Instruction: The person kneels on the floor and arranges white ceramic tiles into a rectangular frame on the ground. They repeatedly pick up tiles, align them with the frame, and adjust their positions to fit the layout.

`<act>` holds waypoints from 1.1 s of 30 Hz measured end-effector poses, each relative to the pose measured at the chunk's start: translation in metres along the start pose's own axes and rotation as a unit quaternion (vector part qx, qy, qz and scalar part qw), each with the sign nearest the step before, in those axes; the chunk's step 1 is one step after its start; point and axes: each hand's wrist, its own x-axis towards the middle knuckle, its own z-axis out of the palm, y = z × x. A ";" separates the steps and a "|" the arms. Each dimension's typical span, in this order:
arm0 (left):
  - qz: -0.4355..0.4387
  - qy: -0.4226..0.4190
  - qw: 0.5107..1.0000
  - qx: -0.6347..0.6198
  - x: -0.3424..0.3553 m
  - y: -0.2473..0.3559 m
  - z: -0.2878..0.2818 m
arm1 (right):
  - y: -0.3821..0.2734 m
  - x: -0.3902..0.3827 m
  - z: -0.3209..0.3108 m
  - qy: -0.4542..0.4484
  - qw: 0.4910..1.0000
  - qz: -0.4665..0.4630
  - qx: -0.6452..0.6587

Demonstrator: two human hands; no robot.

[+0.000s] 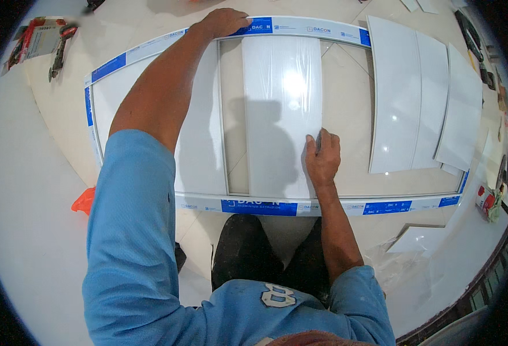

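We've R hand (324, 162) fingers closed on the R edge of the wht panel (281, 66); L hand (222, 23) on frame (311, 27), far side, can't tell if gripping.

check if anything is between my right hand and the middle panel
Nothing visible: the right hand is at the right edge of the middle panel. The left hand is away at the far rail, clear of that edge.
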 end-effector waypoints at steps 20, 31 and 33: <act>0.091 0.039 0.994 0.039 0.025 -0.037 0.031 | -0.044 0.027 0.020 -0.146 0.988 0.041 0.025; 0.037 0.048 0.997 0.048 0.006 -0.003 0.001 | -0.061 0.048 0.024 -0.252 0.965 0.030 -0.059; 0.020 0.040 0.998 0.037 0.001 -0.001 0.000 | -0.061 0.050 0.026 -0.263 0.962 0.014 -0.067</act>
